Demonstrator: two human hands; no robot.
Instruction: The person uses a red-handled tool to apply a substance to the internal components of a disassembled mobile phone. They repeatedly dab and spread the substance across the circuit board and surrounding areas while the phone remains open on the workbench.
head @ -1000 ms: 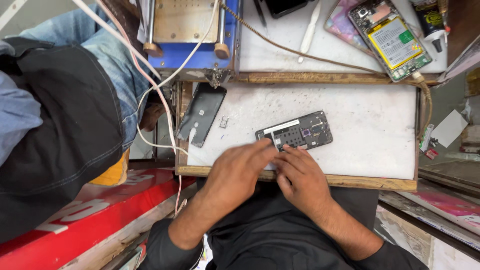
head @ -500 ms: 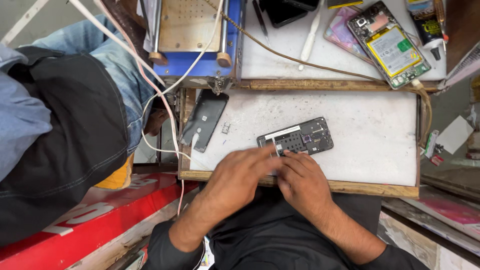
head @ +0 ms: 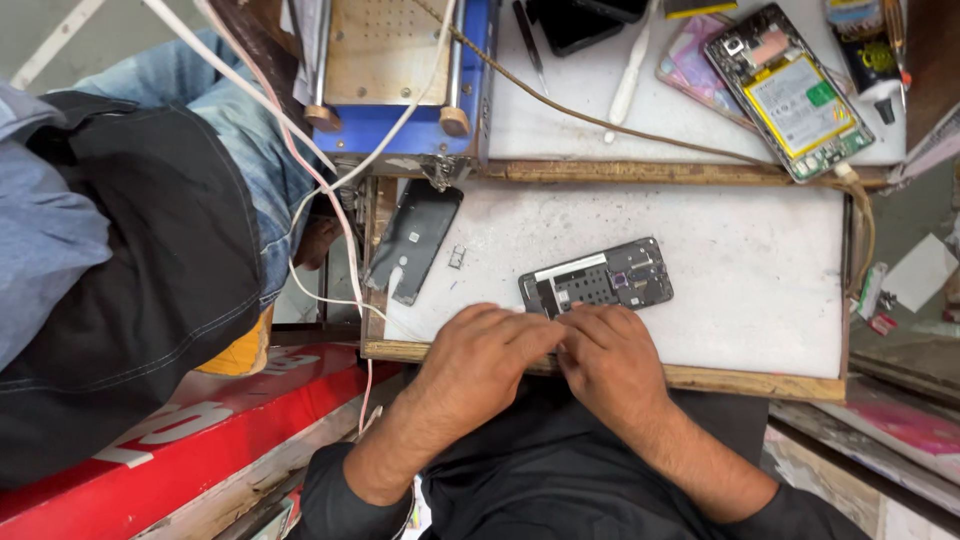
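White worktop [head: 760, 290]: hands [head: 545, 355] beside opened phone [head: 597, 279].

My hands [head: 550, 360] crowd the board's [head: 760, 300] near edge, with the phone frame [head: 597, 279] just beyond my fingers. Its right half lies bare. A dark cover [head: 413, 240] and small part [head: 456, 257] block the left edge.

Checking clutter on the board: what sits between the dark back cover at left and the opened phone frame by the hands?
Head view: between the dark back cover and the opened phone frame lies one small metal piece on the white board; otherwise that stretch is bare.
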